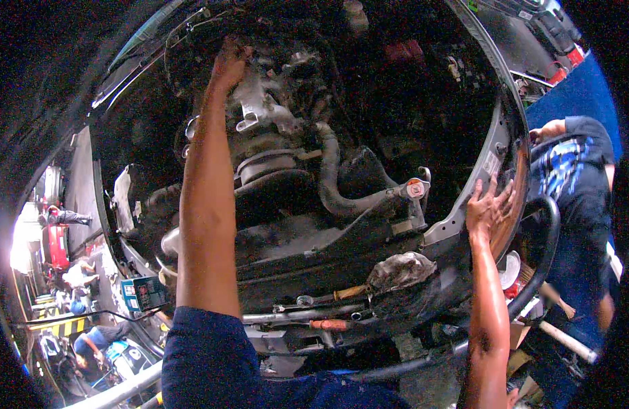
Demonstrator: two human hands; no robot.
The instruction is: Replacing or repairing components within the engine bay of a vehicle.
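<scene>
My left arm stretches over the open engine bay of a vehicle. At the far part of the engine (253,92), my left hand (231,63) has its fingers curled in among dark parts; whatever they grip is too dim to name. Spread flat, my right hand (490,210) rests on the right fender edge (493,160). Between the two arms, a thick curved hose (333,187) leads to a round radiator cap (415,189). A pulley (267,165) sits in front of the engine, beside my left forearm.
Along the front edge lie a crumpled rag (402,271), a wrench (297,309) and an orange-handled tool (329,325). A teal box (144,294) stands at left. Close at right, a co-worker in a dark shirt (575,167) bends near a wooden-handled tool (566,341). Other people work far left.
</scene>
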